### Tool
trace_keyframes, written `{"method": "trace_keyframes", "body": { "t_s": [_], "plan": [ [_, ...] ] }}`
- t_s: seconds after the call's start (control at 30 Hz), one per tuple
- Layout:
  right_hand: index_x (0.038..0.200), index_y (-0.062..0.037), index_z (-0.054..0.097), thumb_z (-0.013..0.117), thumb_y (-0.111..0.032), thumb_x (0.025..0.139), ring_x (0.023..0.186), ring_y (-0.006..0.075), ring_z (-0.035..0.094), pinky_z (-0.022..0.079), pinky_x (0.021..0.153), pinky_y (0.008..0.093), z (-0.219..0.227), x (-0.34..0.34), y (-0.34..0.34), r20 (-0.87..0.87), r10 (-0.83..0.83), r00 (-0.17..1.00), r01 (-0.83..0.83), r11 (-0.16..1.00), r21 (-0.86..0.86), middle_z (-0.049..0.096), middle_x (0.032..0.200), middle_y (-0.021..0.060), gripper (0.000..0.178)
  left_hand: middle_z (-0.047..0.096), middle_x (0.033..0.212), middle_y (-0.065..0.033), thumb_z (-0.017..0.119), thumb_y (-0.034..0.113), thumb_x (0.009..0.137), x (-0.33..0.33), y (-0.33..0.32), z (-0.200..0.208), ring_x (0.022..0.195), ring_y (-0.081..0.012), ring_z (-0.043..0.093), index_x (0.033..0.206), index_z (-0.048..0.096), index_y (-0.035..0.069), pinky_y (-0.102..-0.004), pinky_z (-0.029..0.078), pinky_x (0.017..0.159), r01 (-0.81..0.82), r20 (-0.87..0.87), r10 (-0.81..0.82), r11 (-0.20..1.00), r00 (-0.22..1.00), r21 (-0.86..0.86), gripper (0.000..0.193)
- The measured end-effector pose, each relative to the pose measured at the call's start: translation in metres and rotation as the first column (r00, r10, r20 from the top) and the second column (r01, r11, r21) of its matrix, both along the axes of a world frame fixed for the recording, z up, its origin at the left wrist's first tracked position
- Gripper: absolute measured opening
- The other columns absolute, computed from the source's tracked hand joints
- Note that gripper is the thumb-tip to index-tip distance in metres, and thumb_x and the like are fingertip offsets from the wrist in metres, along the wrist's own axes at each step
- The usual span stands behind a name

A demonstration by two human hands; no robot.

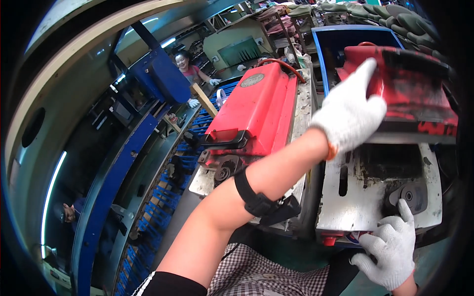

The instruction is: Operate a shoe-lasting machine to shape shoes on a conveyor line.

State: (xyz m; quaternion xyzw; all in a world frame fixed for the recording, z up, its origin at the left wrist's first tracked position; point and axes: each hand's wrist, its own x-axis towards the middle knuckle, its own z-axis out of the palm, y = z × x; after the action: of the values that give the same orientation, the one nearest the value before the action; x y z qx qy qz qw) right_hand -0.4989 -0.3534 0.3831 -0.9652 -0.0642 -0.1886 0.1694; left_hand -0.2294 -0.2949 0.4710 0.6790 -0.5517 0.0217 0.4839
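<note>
Holding fingers (366, 73) apart, left hand (348, 112) is beside the red cover (417, 91), right hand (392, 249) by the white machine (353, 204).

Showing a black-smeared red cover (414, 93), standing raised and tilted above a stained white machine base (340, 212); bearing, on the base's top, a dark rectangular patch (392, 164) and, toward the right, a round grey disc (418, 197).
</note>
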Motion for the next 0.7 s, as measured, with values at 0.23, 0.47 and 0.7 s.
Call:
{"method": "trace_keyframes", "body": {
  "t_s": [0.23, 0.47, 0.7],
  "plan": [
    [0.095, -0.0132, 0.067, 0.069, -0.004, 0.058, 0.088, 0.0310, 0.061, 0.036, 0.115, 0.0656, -0.034, 0.006, 0.000, 0.295, 0.033, 0.955, -0.011, 0.997, -0.076, 0.051, 0.081, 0.0044, 0.038, 0.057, 0.134, -0.0294, 0.052, 0.013, 0.085, -0.025, 0.015, -0.093, 0.128, -0.0458, 0.053, 0.149, 0.042, -0.006, -0.0499, 0.038, 0.117, -0.325, 0.334, 0.262, 0.935, 0.905, 0.146, 0.068],
    [0.080, -0.0121, 0.060, 0.063, -0.019, 0.053, 0.090, 0.0311, 0.064, 0.044, 0.106, 0.0692, -0.060, -0.006, -0.018, 0.475, 0.079, 0.876, 0.048, 0.967, -0.249, 0.053, 0.080, 0.0054, 0.028, 0.053, 0.142, -0.0316, 0.052, 0.010, 0.084, -0.030, 0.016, -0.132, 0.135, -0.0491, 0.048, 0.150, 0.041, -0.007, -0.0561, 0.031, 0.120, -0.361, 0.419, 0.277, 0.923, 0.865, 0.134, 0.069],
    [0.106, -0.0009, 0.072, 0.069, -0.008, 0.087, 0.097, 0.0355, 0.069, 0.059, 0.087, 0.0494, -0.079, -0.003, -0.033, 0.471, 0.252, 0.845, -0.207, 0.967, -0.145, 0.068, 0.101, 0.0178, 0.021, 0.053, 0.142, -0.0318, 0.053, 0.007, 0.081, -0.032, 0.013, -0.141, 0.134, -0.0508, 0.048, 0.148, 0.042, -0.009, -0.0557, 0.031, 0.120, -0.367, 0.441, 0.282, 0.923, 0.852, 0.117, 0.069]
  ]
}}
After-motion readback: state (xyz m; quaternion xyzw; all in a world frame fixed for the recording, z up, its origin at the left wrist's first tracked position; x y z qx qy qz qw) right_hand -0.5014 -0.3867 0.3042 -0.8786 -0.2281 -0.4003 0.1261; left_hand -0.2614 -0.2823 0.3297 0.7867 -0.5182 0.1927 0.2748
